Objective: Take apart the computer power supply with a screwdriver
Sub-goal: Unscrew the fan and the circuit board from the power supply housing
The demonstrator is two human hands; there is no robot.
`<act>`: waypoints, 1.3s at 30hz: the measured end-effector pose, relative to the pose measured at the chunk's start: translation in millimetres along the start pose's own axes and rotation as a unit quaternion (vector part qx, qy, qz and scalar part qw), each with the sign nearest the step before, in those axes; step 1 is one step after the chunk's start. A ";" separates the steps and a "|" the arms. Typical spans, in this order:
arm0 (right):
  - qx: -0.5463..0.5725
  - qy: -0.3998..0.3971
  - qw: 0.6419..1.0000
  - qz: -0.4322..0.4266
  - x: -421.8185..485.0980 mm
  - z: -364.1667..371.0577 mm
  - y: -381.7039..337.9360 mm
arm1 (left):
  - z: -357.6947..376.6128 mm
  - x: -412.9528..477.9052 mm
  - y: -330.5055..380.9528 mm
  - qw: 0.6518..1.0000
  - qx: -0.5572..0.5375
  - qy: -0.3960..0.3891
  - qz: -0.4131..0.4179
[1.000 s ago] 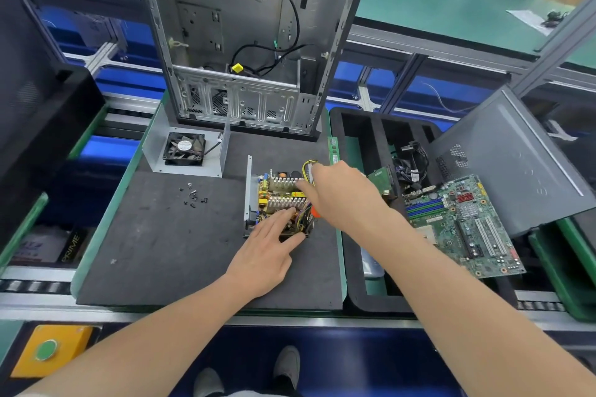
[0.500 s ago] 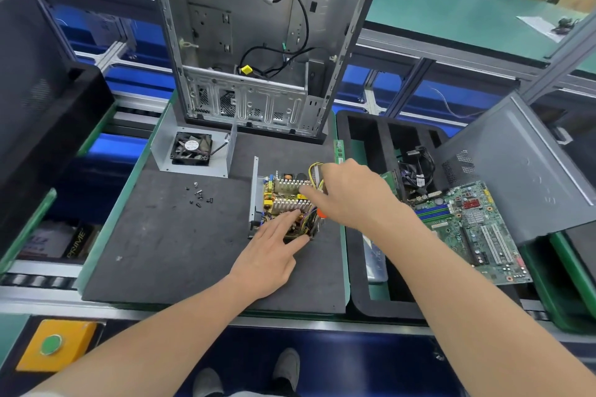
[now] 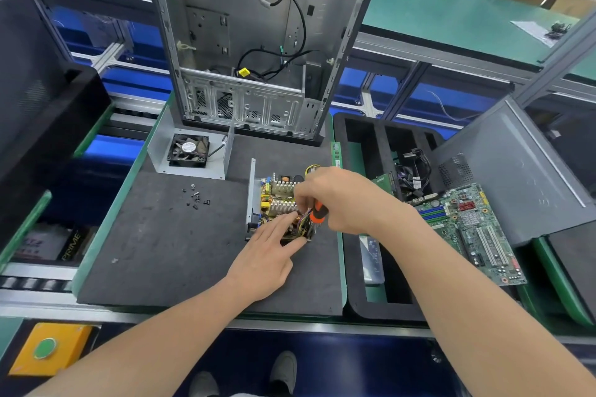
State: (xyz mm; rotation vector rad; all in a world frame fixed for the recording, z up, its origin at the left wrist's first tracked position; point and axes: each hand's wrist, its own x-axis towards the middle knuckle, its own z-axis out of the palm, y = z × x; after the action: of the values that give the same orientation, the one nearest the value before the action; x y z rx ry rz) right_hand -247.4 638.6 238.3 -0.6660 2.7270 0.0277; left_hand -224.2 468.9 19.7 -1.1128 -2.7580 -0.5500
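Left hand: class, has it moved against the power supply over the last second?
No. The left hand still presses the near edge of the power supply, unmoved against it.

Screwdriver [image 3: 317, 213], in the fingers [image 3: 301, 195]: orange handle banded black. Power supply [image 3: 279, 200], under the fingers: yellow components, silver finned heat sinks, yellow wires. Mat [image 3: 161, 251] beneath: dark grey, faintly speckled; bench [image 3: 106, 226] edge green. Left of the fingers: dark screws [image 3: 195, 196]; black fan [image 3: 188, 150] with round white label. Right of the fingers: green motherboard [image 3: 467, 229] with blue and white slots. Beyond the fingers: silver-grey case [image 3: 258, 42].
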 end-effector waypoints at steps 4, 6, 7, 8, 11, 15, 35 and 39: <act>-0.030 0.060 0.992 0.111 -0.7 8.5 -2.4 | 2.2 -0.4 -1.9 1.000 -0.002 -0.001 0.002; -0.031 0.094 0.977 0.189 1.5 14.6 -4.2 | 2.3 -0.5 -1.9 1.000 -0.003 -0.005 0.000; -0.039 0.110 0.972 0.203 3.2 17.9 -4.5 | 2.1 -0.5 -1.5 1.000 -0.003 -0.007 -0.002; -0.053 0.116 0.972 0.196 4.7 20.6 -5.1 | 1.7 -0.5 -1.2 1.000 -0.003 -0.008 -0.005; -0.018 0.104 0.984 0.146 3.1 19.9 -4.7 | 0.9 -0.5 -0.6 1.000 0.002 -0.007 -0.005; 0.051 0.059 0.996 0.035 -1.5 8.9 6.2 | -0.5 -0.7 0.2 1.000 -0.002 -0.003 0.000; 0.083 0.042 0.996 0.012 -7.0 4.1 5.2 | -1.2 -1.0 0.3 1.000 -0.005 0.002 0.000; 0.054 0.081 0.990 0.106 -5.6 11.6 2.6 | -1.3 -1.0 1.0 1.000 -0.004 0.002 -0.001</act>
State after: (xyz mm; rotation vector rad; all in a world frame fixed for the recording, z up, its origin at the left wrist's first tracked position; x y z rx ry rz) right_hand -240.2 644.5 228.9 -0.3587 2.9183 -0.1283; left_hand -222.8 468.5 20.9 -1.1093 -2.7567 -0.5642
